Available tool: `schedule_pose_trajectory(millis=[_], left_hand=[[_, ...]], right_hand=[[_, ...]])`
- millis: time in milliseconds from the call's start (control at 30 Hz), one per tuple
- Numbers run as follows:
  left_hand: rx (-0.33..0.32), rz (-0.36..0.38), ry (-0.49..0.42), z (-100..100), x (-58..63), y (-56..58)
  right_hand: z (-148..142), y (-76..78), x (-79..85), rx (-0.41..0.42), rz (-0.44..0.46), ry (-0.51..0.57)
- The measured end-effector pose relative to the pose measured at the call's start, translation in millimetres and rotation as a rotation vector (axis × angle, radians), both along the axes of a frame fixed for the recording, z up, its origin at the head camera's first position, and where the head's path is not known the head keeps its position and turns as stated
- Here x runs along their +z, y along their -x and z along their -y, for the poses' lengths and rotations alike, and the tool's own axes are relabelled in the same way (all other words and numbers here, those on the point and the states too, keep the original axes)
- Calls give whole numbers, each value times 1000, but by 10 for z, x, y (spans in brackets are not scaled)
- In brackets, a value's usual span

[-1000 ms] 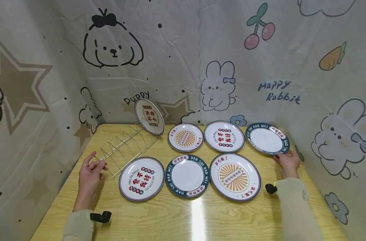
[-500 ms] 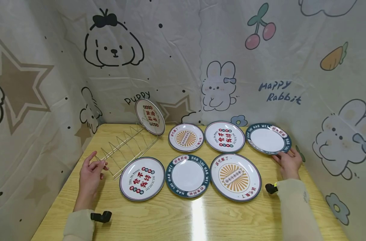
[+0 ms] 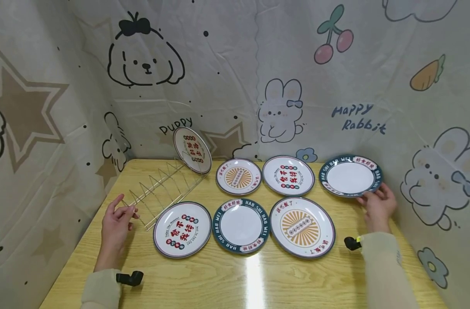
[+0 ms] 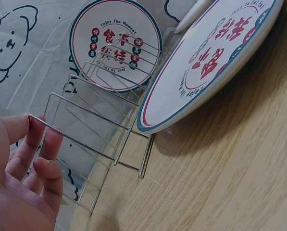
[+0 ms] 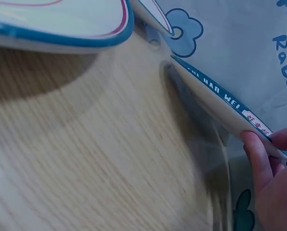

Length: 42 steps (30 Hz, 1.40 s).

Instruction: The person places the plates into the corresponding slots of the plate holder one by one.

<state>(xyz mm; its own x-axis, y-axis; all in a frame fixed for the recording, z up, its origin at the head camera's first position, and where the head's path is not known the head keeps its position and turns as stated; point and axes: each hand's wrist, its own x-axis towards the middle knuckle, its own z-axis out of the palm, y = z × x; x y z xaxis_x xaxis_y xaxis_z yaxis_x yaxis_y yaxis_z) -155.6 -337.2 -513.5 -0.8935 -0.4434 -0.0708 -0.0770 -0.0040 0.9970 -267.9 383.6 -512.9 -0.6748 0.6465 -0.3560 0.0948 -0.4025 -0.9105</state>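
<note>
At the table's left, my left hand point(image 3: 117, 223) pinches the near end of a wire plate rack point(image 4: 97, 115) between thumb and fingers. A white plate with red characters point(image 3: 192, 150) stands tilted in the rack's far end. On the far right, my right hand point(image 3: 379, 206) grips the near rim of a white plate with a dark teal lettered border point(image 3: 351, 176). In the right wrist view that teal-bordered plate point(image 5: 220, 98) is seen edge-on, thumb on one face and fingers on the other, its shadow on the wood beneath it.
Beside the rack lies a red-character plate point(image 3: 182, 229); right of it are another teal-bordered plate point(image 3: 240, 225) and a large sunburst plate point(image 3: 302, 227). Behind them lie a small sunburst plate point(image 3: 238, 176) and a red-character plate point(image 3: 288, 175). Printed curtain point(image 3: 227, 86) surrounds the wooden table point(image 3: 196, 283).
My right hand has shifted right with the teal-bordered plate, which now sits farther from the neighbouring plate. The left hand and the rack have stayed in place.
</note>
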Motion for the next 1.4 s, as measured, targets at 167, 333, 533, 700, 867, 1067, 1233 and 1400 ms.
schedule_pose_trajectory(millis=[167, 333, 533, 700, 867, 1067, 1233, 1400], left_hand=[[-2, -8, 13, 2, -17, -14], [-6, -12, 15, 9, -27, -11], [-5, -16, 3, 9, -31, -10], [-4, -11, 11, -4, -17, -24], [1, -5, 4, -16, -8, -24], [-2, -12, 12, -17, -9, -20], [-2, 6, 28, -25, -1, -24], [4, 19, 22, -20, 6, -25]], right_hand=[[15, -70, 124, -20, -48, -35], [61, -128, 288, -32, -121, -38], [224, -208, 457, 3, -222, -89], [458, -260, 586, 57, -297, -89], [720, -285, 655, 144, -316, -122], [1020, -315, 683, 250, -355, -165], [1239, -365, 680, 321, -387, -201], [1445, -419, 664, 400, -390, -272]])
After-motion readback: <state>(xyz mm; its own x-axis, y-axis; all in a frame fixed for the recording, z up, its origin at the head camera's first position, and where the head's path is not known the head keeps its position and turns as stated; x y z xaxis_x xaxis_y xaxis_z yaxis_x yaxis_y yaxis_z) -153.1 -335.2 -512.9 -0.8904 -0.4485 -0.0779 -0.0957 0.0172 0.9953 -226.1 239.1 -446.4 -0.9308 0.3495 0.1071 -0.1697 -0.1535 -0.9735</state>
